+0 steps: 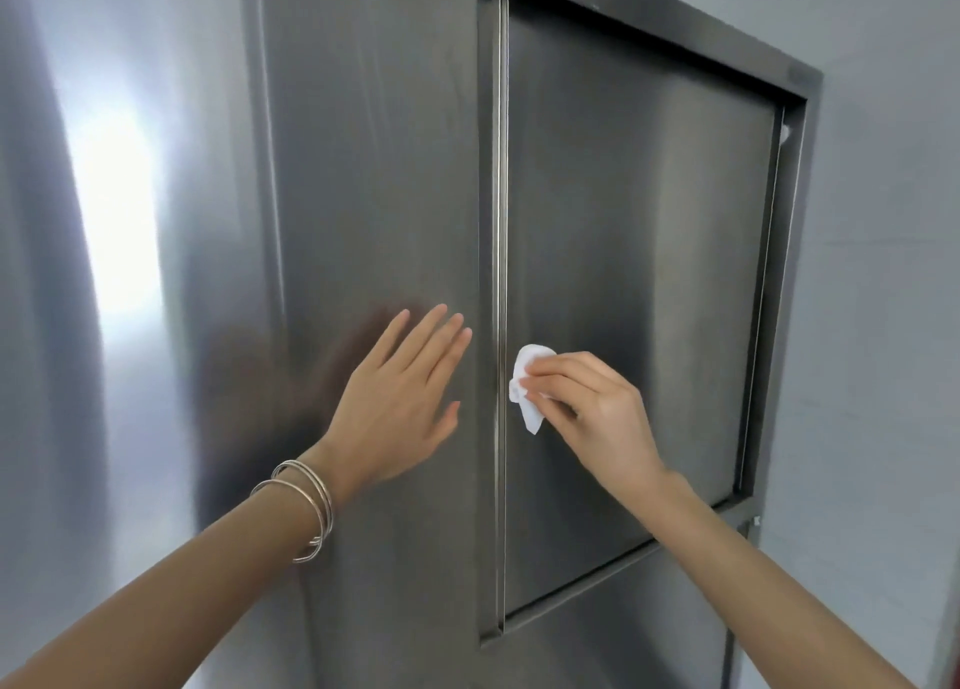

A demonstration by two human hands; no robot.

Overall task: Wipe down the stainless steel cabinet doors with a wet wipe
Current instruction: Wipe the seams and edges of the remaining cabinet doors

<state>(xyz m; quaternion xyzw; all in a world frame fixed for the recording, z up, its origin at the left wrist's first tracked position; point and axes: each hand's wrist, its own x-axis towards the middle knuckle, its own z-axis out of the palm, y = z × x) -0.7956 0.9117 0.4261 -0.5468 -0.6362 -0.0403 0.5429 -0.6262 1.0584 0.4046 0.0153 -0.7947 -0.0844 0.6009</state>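
Two brushed stainless steel cabinet doors fill the view: the left door (374,169) overlaps the recessed right door (639,231). My left hand (400,402) lies flat with straight fingers against the lower part of the left door, near its right edge. My right hand (592,418) pinches a crumpled white wet wipe (527,387) and holds it against the right door, just beside the vertical edge strip (502,273) between the doors.
A dark steel frame (795,273) borders the right door at the top, right and bottom. A pale grey wall (883,325) lies to the right. Shiny steel panelling (104,273) with a bright glare runs along the left. Metal bangles (306,506) circle my left wrist.
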